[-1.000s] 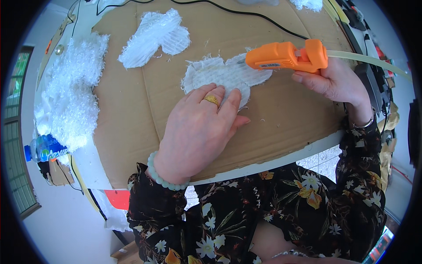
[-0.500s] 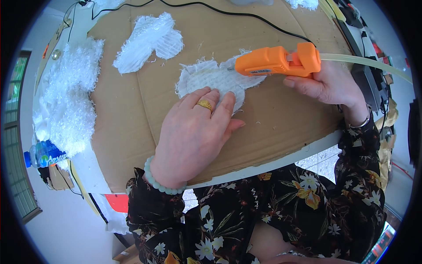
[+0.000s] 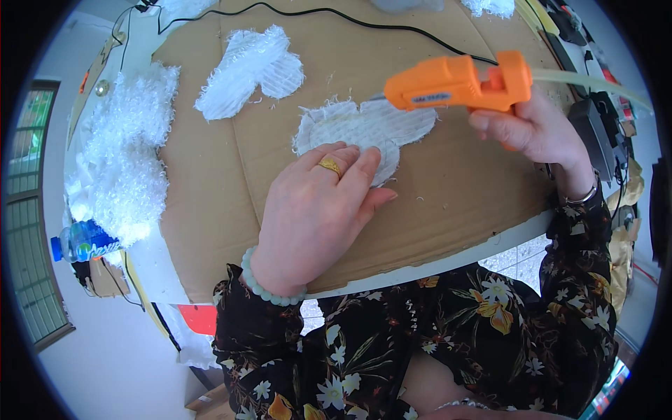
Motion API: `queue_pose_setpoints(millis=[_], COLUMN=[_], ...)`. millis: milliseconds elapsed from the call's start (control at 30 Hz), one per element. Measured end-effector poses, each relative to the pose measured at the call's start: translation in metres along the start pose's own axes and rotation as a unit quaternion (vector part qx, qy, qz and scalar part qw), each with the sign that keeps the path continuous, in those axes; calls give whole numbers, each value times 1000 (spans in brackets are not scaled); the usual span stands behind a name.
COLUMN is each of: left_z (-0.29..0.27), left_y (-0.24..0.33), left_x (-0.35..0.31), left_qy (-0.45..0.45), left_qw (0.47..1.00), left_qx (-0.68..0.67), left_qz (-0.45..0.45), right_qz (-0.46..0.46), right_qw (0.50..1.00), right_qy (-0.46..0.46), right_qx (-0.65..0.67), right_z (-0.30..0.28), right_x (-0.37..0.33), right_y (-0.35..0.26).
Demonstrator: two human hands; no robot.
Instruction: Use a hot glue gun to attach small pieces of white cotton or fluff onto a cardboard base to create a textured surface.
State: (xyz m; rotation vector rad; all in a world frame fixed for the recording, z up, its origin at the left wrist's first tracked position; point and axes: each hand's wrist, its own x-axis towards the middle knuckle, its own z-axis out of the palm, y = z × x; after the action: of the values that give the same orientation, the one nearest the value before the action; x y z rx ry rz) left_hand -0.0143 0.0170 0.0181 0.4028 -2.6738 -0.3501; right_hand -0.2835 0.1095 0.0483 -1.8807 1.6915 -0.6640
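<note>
An orange hot glue gun is gripped in my right hand, with a pale glue stick coming out of its back end. Its metal nozzle points left, just above the far edge of a white, frayed fabric piece. My left hand lies on the near part of that piece, fingers stretched out and pressing it against the cardboard. The fingertips cover some of the fabric. A second white fabric piece, shaggy along one side, lies apart at the far left.
A brown cardboard sheet covers the white table. Fluffy white plush fabric is heaped along the left side, beside a blue-capped plastic bottle. A black cord runs across the back toward the glue gun. Dark boxes stand at the right edge.
The glue gun has lifted off the fabric and shifted up and slightly right with my right hand. The left hand stays on the piece. The whole view has shifted slightly.
</note>
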Motion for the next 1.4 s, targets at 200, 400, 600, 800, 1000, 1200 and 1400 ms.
queue_pose_setpoints(millis=[200,400,600,800,1000,1200,1400], left_z=[-3,-16,-23,-7,-4,-1,-5], left_y=[-2,-7,-36,-60,-62,-52,-32], left_x=[5,11,40,53,53,38,30], left_qy=[13,36,71,-64,-88,-22,-28], left_qw=[998,979,985,988,984,1000,992], left_qx=[-46,-148,-57,32,-36,-12,106], left_qz=[-45,-132,-145,-134,-149,-12,64], right_qz=[39,43,42,40,53,39,46], right_qw=[914,887,875,883,878,878,875], right_qy=[5,31,34,56,49,42,42], right_qx=[404,458,481,464,474,476,481], right_z=[27,42,47,51,50,48,48], right_x=[13,20,23,24,23,21,22], right_y=[1,16,19,19,21,22,22])
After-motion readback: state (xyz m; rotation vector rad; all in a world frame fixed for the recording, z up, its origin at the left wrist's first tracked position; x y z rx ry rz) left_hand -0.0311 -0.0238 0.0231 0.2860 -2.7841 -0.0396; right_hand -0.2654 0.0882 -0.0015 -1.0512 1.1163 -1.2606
